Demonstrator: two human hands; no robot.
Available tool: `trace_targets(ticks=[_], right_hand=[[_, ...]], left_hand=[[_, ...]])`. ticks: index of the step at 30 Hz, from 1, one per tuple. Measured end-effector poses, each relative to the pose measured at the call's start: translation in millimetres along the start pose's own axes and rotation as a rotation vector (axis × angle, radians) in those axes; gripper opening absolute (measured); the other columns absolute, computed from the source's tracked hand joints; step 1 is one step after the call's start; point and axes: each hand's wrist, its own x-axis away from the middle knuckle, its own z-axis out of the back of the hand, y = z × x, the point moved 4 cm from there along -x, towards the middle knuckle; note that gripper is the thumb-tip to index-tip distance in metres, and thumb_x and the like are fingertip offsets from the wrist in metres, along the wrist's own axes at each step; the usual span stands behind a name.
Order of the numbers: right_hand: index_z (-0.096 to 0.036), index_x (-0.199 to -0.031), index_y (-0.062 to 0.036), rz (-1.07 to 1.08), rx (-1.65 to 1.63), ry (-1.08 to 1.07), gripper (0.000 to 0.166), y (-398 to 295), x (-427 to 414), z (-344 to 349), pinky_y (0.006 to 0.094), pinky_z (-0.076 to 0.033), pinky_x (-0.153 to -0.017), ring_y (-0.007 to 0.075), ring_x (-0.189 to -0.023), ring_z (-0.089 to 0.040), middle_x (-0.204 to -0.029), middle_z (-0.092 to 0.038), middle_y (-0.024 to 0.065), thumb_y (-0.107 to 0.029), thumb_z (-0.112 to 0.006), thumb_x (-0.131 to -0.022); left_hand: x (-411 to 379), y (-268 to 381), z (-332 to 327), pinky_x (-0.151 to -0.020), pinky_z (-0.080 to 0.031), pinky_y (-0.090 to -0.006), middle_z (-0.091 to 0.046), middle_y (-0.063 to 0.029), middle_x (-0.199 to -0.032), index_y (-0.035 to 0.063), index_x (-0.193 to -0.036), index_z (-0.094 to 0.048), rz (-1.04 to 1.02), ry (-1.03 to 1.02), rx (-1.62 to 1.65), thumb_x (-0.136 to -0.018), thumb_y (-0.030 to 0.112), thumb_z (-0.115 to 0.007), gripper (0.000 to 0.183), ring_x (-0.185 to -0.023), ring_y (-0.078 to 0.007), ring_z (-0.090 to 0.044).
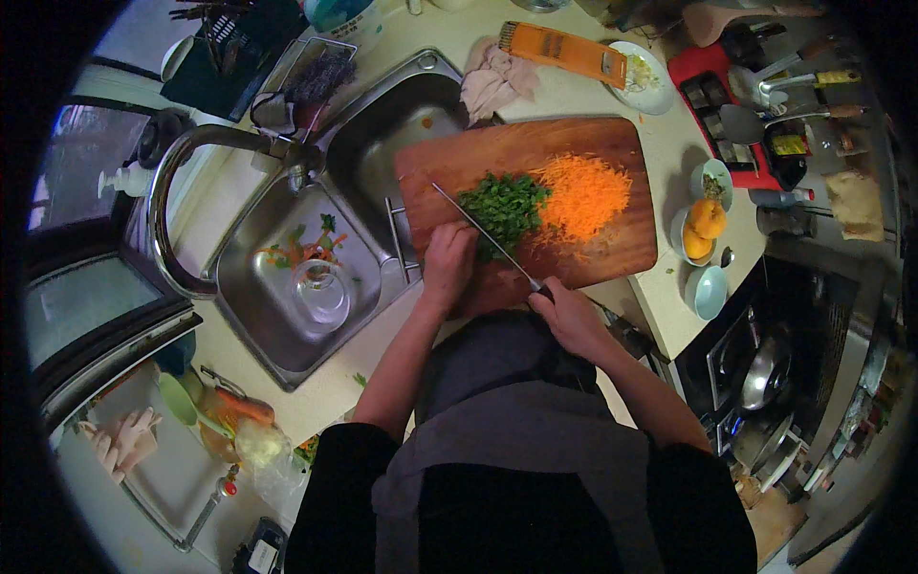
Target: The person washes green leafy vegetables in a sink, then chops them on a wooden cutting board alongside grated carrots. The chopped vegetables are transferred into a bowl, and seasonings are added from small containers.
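Note:
A wooden cutting board (581,269) lies partly over the right-hand sink basin. On it a pile of chopped green herbs (504,206) touches a heap of shredded carrot (584,195). My right hand (571,316) is closed around the handle of a kitchen knife (495,240), whose blade slants up and left across the herbs' near left edge. My left hand (450,258) rests on the board at the lower left of the herbs, beside the blade. Its fingers are bent, and whether they pinch anything is hidden.
A steel double sink (287,333) with a tall faucet (161,208) is at left, a glass bowl (321,298) and scraps inside. An orange grater (563,54) leans on a white plate (656,97). Small bowls (706,293) stand right of the board, near a black stove (717,366).

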Motion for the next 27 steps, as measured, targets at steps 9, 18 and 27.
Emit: trace_targets(ticks=[9, 18, 27], right_hand=[[-0.051, -0.107, -0.0036, 0.116, -0.046, 0.095, 0.034, 2.7, -38.3, -31.2, 0.0569, -0.047, -0.068, 0.0467, -0.076, -0.063, -0.077, -0.065, 0.0255, -0.036, -0.051, -0.097], [-0.051, -0.111, -0.0028, 0.135, 0.036, 0.003, 0.039, -10.6, -6.4, -13.1, 0.0559, -0.047, -0.071, 0.0481, -0.083, -0.061, -0.085, -0.064, 0.0272, -0.039, -0.051, -0.096], [-0.054, -0.106, -0.0018, 0.099, -0.143, 0.098, 0.038, -2.1, -40.9, -40.5, 0.0543, -0.049, -0.070, 0.0454, -0.078, -0.064, -0.080, -0.066, 0.0243, -0.038, -0.053, -0.095]], left_hand=[[5.2, -10.7, 4.3, -0.079, -0.050, -0.0383, -0.062, -0.0107, -0.096, 0.0046, -0.092, -0.064, -0.009, -0.076, -0.017, -0.077, 0.000, -0.064, 0.016, -0.090, -0.0309, -0.060], [4.9, -3.1, 9.5, -0.076, -0.050, -0.0390, -0.062, -0.0107, -0.094, 0.0044, -0.091, -0.064, 0.007, -0.027, -0.015, -0.079, 0.001, -0.064, 0.013, -0.088, -0.0305, -0.059], [9.4, -10.6, 29.0, -0.080, -0.047, -0.0390, -0.063, -0.0084, -0.096, 0.0051, -0.094, -0.065, -0.013, -0.003, -0.054, -0.081, 0.007, -0.065, 0.013, -0.090, -0.0296, -0.060]])
